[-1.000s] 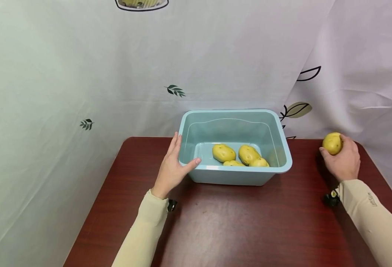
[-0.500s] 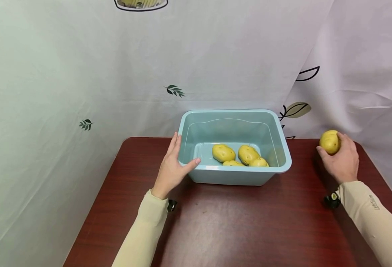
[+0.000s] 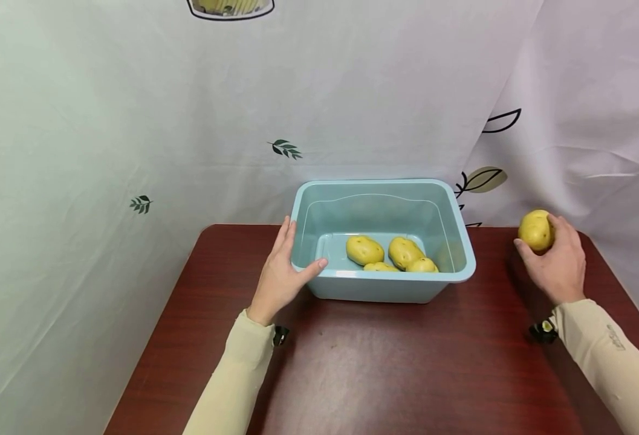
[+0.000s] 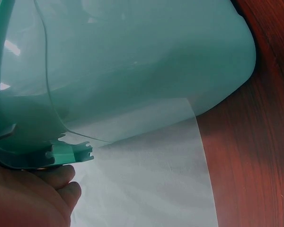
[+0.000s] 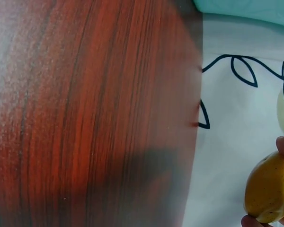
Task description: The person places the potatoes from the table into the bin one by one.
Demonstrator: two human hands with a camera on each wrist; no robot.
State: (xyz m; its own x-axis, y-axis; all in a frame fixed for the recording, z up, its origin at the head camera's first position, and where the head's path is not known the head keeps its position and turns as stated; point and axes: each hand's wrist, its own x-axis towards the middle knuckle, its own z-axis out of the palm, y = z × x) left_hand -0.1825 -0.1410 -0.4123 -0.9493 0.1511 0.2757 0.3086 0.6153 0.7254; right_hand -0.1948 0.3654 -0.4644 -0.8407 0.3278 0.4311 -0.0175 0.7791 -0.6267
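Observation:
My right hand [image 3: 561, 269] pinches a yellow potato [image 3: 534, 231] between thumb and fingers, above the far right of the table. The right wrist view shows the same potato [image 5: 269, 191] at its lower right edge, with fingertips at both ends. On the left, my left hand [image 3: 280, 275] rests against the left corner of a light blue plastic tub [image 3: 373, 289], fingers straight along its side and thumb over the front rim. Close up in the left wrist view, fingertips touch the tub [image 4: 132, 61] by its rim. Several potatoes [image 3: 365, 249] lie inside, some partly hidden by the front wall.
The dark red wooden table [image 3: 395, 362] extends in front of the tub and on both sides. Right behind its far edge hangs a pale cloth [image 3: 373, 90] with leaf prints, which also covers the left and right sides.
My right hand has shifted slightly left and upward in the head view, carrying the potato. The left hand, the tub and the potatoes inside look unmoved.

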